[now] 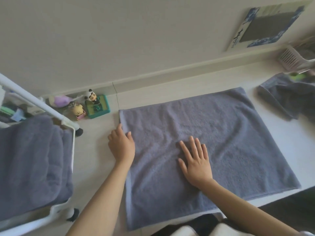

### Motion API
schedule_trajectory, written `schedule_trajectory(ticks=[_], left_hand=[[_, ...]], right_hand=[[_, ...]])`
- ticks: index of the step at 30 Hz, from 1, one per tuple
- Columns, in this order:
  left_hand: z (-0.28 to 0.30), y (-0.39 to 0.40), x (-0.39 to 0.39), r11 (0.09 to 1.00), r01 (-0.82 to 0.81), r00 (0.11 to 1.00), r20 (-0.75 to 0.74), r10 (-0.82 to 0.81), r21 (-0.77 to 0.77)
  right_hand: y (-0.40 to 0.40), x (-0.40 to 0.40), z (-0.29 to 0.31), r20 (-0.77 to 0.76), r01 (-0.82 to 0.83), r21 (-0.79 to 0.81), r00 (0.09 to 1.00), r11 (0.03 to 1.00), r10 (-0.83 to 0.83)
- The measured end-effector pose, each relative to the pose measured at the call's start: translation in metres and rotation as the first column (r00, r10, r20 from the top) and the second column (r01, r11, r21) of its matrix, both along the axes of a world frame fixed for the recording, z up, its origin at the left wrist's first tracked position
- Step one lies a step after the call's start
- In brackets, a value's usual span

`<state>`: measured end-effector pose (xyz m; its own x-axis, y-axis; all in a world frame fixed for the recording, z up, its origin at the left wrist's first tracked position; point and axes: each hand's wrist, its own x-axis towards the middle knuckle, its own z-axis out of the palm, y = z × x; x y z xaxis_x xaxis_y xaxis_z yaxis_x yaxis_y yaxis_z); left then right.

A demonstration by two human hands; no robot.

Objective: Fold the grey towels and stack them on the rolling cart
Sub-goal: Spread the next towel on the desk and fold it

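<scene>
A: What do we have around us?

B: On our left stands the cart [68,126], white-framed, with folded grey towels [32,160] already lying on top. Behind it, against the baseboard, sit small toys: a panda figure [92,97] on a green box [97,107], a pink-based figure [78,111] beside it, and something purple [61,101] further left. A dark cart wheel [79,132] shows just below the pink figure.

A: And on our right?

B: A crumpled grey towel [286,97] lies well apart from the one we are working on, with a white slatted basket [293,59] behind it. A blue-and-white picture [269,26] leans on the wall [119,40].

A: Where is our towel?

B: The towel [230,142] is spread flat on the pale table [95,150], between the cart and the crumpled one. Its near edge hangs slightly over the table's front. It looks almost square, so we cannot call a long axis; its sides run skewed to the wall, the far edge rising toward the right.

A: Our hands?

B: Our left hand [121,147] pinches the towel's left hem near the far left corner, thumb on top of the cloth. Our right hand [196,160] lies flat on the middle, fingers spread and straight, pressing the cloth down. Nothing lies between the towel and the cart.
</scene>
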<state>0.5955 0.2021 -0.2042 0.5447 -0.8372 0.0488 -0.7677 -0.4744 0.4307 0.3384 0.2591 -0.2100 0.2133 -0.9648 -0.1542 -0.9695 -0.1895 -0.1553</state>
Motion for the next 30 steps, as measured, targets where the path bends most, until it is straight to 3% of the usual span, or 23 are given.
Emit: schedule_trajectory(ticks=[3, 9, 11, 13, 15, 17, 19, 21, 26, 28, 30], left_hand=[[-0.005, -0.003, 0.012, 0.996, 0.032, 0.999, 0.005, -0.032, -0.081], [-0.003, -0.017, 0.035, 0.984, -0.108, 0.977, -0.199, 0.079, -0.139], [-0.003, -0.014, 0.033, 0.986, -0.096, 0.984, -0.162, 0.073, -0.133], [-0.002, -0.010, 0.023, 0.990, -0.027, 0.999, -0.021, 0.025, -0.138], [-0.003, -0.002, 0.001, 0.970, 0.196, 0.976, 0.127, -0.178, -0.144], [-0.007, 0.011, -0.027, 0.885, 0.460, 0.876, 0.200, -0.439, -0.071], [-0.014, 0.023, -0.044, 0.813, 0.577, 0.789, 0.206, -0.579, 0.078], [-0.019, 0.028, -0.045, 0.791, 0.575, 0.762, 0.214, -0.611, 0.211], [-0.014, 0.022, -0.044, 0.799, 0.523, 0.795, 0.170, -0.583, 0.296], [-0.007, 0.015, -0.060, 0.812, 0.531, 0.814, 0.123, -0.568, 0.242], [-0.004, 0.006, -0.083, 0.779, 0.597, 0.775, 0.116, -0.622, 0.189]], right_hand=[[0.000, -0.001, -0.002, -0.004, 0.022, -0.020, 1.000, 1.000, -0.022], [0.001, 0.000, -0.002, -0.023, 0.049, -0.010, 0.999, 0.999, -0.050], [0.001, 0.002, 0.000, -0.029, 0.054, -0.006, 0.998, 0.999, -0.054], [-0.001, 0.004, 0.002, -0.034, 0.064, -0.006, 0.997, 0.998, -0.064], [-0.002, 0.008, 0.003, -0.030, 0.051, -0.019, 0.998, 0.999, -0.052], [-0.006, 0.018, 0.004, 0.011, -0.023, -0.037, 1.000, 0.999, 0.024], [-0.015, 0.025, 0.003, 0.035, -0.124, -0.032, 0.992, 0.992, 0.125], [-0.026, 0.018, 0.002, -0.004, -0.105, -0.023, 0.995, 0.994, 0.105], [-0.056, -0.042, 0.007, -0.085, 0.322, 0.042, 0.944, 0.946, -0.317], [-0.065, -0.044, 0.011, -0.084, 0.357, 0.050, 0.932, 0.933, -0.352], [-0.069, -0.029, 0.013, -0.041, 0.252, 0.016, 0.967, 0.968, -0.251]])
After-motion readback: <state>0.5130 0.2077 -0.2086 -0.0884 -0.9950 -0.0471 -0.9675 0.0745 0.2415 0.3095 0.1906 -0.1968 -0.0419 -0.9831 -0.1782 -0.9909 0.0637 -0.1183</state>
